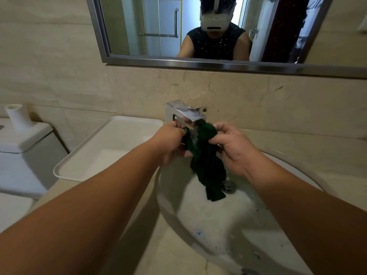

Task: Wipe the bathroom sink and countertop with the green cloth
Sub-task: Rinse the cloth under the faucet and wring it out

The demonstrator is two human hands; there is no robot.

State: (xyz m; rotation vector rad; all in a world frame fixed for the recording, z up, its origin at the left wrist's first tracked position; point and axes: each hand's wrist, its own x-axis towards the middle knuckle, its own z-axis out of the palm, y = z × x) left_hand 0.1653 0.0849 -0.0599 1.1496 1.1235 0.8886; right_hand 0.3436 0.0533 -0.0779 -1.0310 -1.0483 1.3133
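Both hands, left hand (172, 142) and right hand (231, 147), gripping green cloth (206, 161) bunched under faucet (185, 114), hanging soft, probably wet and heavy.

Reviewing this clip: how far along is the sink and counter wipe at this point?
Early. Both hands, left hand and right hand, hold the green cloth under the faucet, apparently wetting it. Wiping looks still to come: the sink shows blue specks, and the cloth is off the countertop.

Glossy chrome faucet (185, 114), wet cloth (206, 161), smooth white basin (208, 225).
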